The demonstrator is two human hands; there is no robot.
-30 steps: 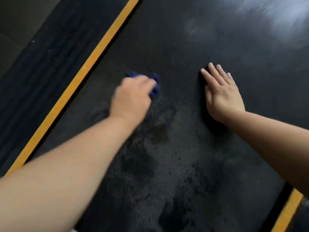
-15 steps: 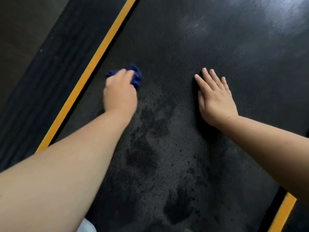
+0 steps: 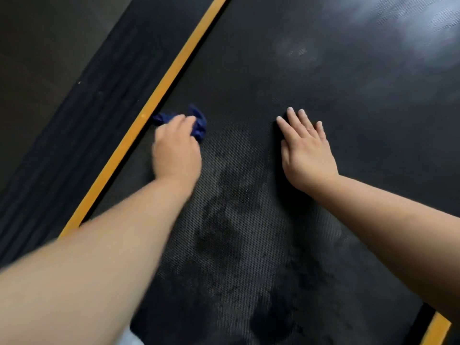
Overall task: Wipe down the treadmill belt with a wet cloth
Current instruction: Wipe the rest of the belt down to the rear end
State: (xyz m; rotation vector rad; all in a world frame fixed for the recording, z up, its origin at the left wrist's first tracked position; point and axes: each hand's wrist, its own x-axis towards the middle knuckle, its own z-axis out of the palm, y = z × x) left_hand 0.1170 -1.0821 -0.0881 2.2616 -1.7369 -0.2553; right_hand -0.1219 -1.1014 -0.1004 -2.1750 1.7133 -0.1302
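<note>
Left hand [image 3: 176, 150] on blue cloth [image 3: 199, 123], fingers [image 3: 183, 119] curled over it, holding it bunched and pressed onto the treadmill belt [image 3: 323, 70]. The cloth sits at the belt's left edge, touching or just beside the yellow stripe [image 3: 174, 68]; motion blur makes the exact contact hard to tell. Only bits of the cloth stick out far and right of the hand.

Right hand [image 3: 307, 150] lies flat on the belt, palm down, fingers [image 3: 296, 118] straight and slightly spread, holding nothing. It looks like a brace and sits well apart from the cloth.

Progress: dark damp blotches [image 3: 224, 220] cover the near middle of the belt, between and below the two hands, so that part looks wiped, patchily. The far belt shows pale dusty smudges [image 3: 296, 49] and a dull sheen, no damp marks, so likely not done yet. The far right looks the same. My guess is early to mid task, with most of the visible belt left.

Other: ribbed black side rail [image 3: 74, 145] left of the stripe, dark floor [image 3: 37, 46] beyond it, and a second yellow stripe [image 3: 435, 329] at the near right corner.
</note>
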